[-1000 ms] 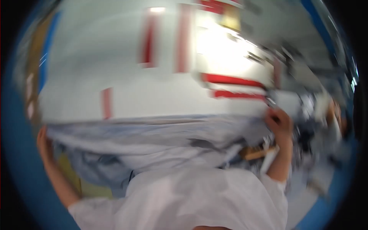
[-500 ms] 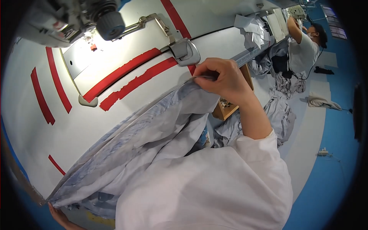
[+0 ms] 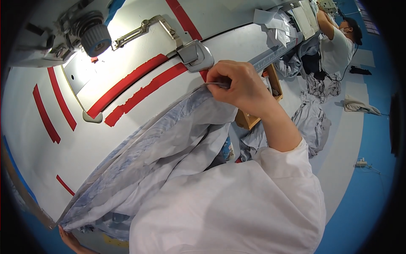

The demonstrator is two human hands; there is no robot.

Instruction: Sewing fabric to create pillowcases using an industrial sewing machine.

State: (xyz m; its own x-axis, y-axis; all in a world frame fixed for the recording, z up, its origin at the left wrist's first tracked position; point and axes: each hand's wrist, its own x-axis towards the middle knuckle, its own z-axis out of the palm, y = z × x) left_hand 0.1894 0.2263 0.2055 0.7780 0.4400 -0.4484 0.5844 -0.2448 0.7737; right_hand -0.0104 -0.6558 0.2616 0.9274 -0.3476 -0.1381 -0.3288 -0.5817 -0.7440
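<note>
A long piece of grey-blue fabric [image 3: 169, 127] is stretched along the near side of the white sewing table [image 3: 127, 127]. At its upper right corner my right hand [image 3: 239, 86] pinches the fabric's edge, thumb and fingers closed, beside the grey metal latch. Far off at the lower left, my left hand [image 3: 71, 241] grips the other end of the same edge; its fingers are partly hidden by the cloth. Between the two hands the edge runs taut, and the rest hangs in loose folds toward my body.
A sewing machine head [image 3: 80, 29] with a dark knob stands at the upper left. Red tape strips [image 3: 127, 86] mark the table. A wooden drawer [image 3: 249, 120] hangs beneath the edge. Grey cloth heaps [image 3: 311, 122] lie at right; a co-worker [image 3: 336, 48] sits beyond.
The view has shifted a little, so the machine head and latch sit slightly more to the left. Both hands keep their hold on the fabric, which stays stretched.
</note>
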